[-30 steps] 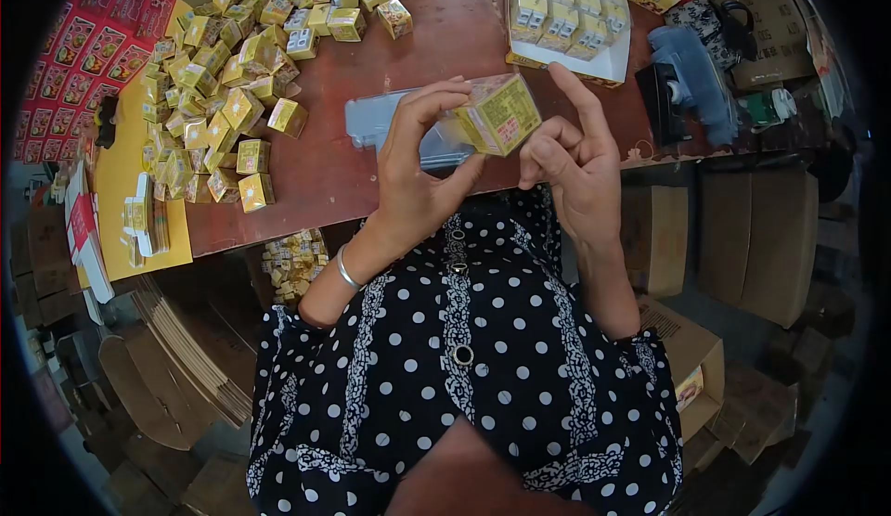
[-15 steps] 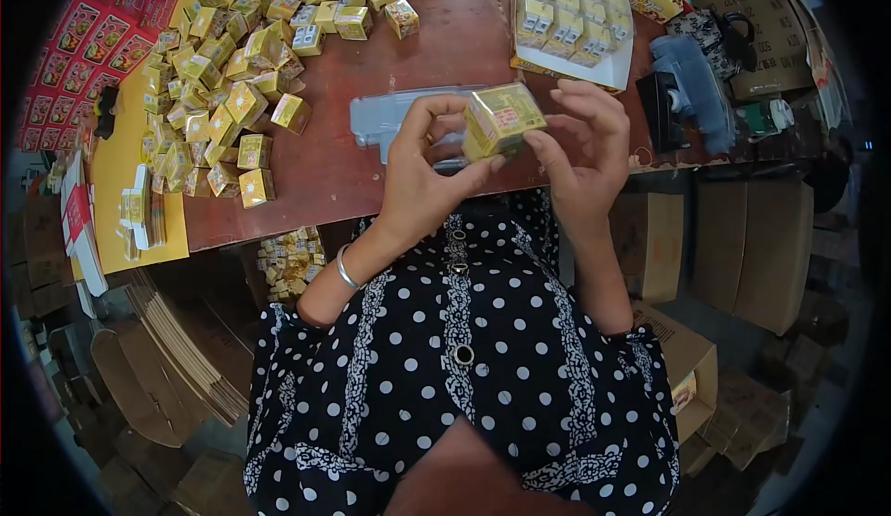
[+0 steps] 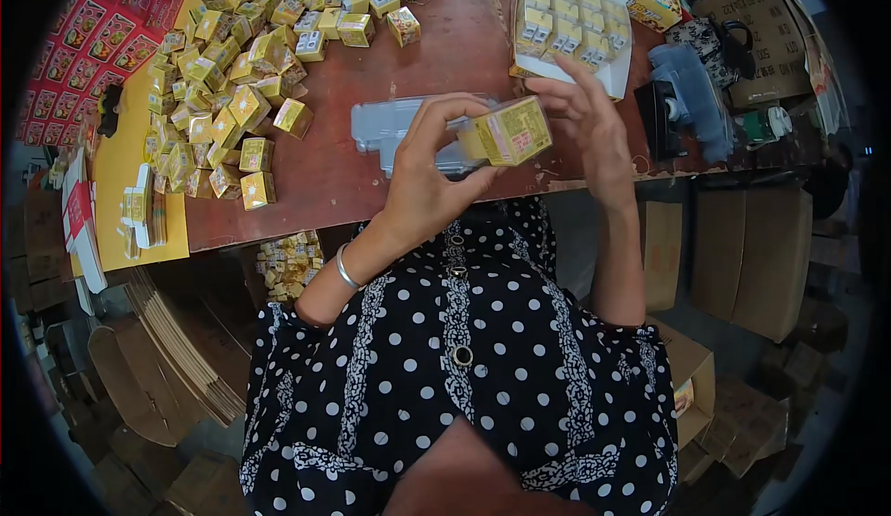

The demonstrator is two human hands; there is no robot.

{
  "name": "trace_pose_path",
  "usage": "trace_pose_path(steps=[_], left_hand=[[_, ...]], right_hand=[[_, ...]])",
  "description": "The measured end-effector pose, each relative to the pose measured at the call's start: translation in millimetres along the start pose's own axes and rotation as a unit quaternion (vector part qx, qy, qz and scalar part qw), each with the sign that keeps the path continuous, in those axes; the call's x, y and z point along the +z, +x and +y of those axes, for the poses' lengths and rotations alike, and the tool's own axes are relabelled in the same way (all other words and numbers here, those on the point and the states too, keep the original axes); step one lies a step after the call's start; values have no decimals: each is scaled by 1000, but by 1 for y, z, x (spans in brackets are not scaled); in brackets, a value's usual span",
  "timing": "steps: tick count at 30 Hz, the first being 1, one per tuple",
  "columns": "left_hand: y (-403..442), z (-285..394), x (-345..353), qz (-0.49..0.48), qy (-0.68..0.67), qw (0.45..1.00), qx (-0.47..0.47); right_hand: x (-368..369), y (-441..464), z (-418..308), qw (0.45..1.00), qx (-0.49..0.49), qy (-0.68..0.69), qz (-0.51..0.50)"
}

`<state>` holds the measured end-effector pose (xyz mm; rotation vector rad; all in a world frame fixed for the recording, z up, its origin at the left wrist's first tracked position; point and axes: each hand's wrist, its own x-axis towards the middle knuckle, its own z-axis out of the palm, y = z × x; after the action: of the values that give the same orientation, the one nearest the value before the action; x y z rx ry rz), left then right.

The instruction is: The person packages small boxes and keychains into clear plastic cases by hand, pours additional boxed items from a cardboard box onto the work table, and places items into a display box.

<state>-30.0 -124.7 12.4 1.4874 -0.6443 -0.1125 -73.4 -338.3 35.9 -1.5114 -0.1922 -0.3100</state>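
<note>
Yellow box point(image 3: 512, 134) in left hand point(image 3: 429, 161), pinched between thumb and fingers, tilted, above the near part of the red-brown table point(image 3: 320, 187). Left end of it blurred and partly behind fingers; print too small to read. Right hand point(image 3: 594, 134) just beside, open, fingers loosely spread; thumb hard to make out, contact with the box: can't tell. Clear plastic tray point(image 3: 376, 124) on the tabletop, partly covered by left hand. Pile of small yellow boxes point(image 3: 223, 98) to the left, lower layers hidden. Open carton point(image 3: 611, 86) beyond right hand, rows of boxes point(image 3: 568, 17) inside, lid cut off at top. More small boxes point(image 3: 288, 265) below table edge, mostly hidden. Corners lost in black vignette.
</note>
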Motion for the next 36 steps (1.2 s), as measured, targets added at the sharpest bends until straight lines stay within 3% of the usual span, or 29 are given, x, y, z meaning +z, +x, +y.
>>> trace_pose_path(steps=[1,2,3,4,8,10,11,15,17,18,19,20,21,22,24,28,31,33,36], left_hand=[[4,4,-3,-1,91,993,69],[8,6,-5,-3,181,974,137],[9,0,-4,-6,180,974,139],[10,-10,-2,-3,202,958,205],[14,-17,4,-42,230,908,349],[13,-13,5,-75,229,904,353],[13,-12,7,-104,230,900,356],[17,-12,7,-125,253,886,368],[20,-16,6,-110,272,911,290],[22,-17,2,-111,262,924,256],[23,-17,-1,-112,259,924,257],[25,-14,-5,-121,261,937,200],[27,-12,-9,-130,262,946,142],[32,-12,-11,-131,261,946,142],[47,-15,-14,-142,273,947,90],[88,-40,-14,-147,298,938,102],[121,-61,-9,-174,272,946,36],[141,-73,0,-202,196,955,-89],[163,-94,18,-206,147,953,-168]], right_hand=[[-10,1,-4,1000,0,-1,0],[-21,1,-8,996,70,-55,-4],[-26,1,-11,984,139,-109,-5],[-26,1,-13,984,137,-110,-2],[-20,5,-13,967,246,-30,-53],[-23,10,2,965,207,-27,-158],[-29,10,-2,948,257,36,-182],[-43,10,-3,957,215,49,-186],[-69,7,-6,977,182,-49,-104],[-94,4,-2,970,219,-97,-35],[-108,4,-2,977,176,-114,27],[-121,5,-3,978,132,-131,89],[-139,5,1,961,110,-206,149],[-150,8,3,961,110,-206,151],[-166,15,5,891,107,-366,248],[-185,28,17,849,60,-477,218],[-192,37,27,855,126,-471,175],[-196,42,37,866,141,-453,159],[-190,47,48,869,147,-448,151]])
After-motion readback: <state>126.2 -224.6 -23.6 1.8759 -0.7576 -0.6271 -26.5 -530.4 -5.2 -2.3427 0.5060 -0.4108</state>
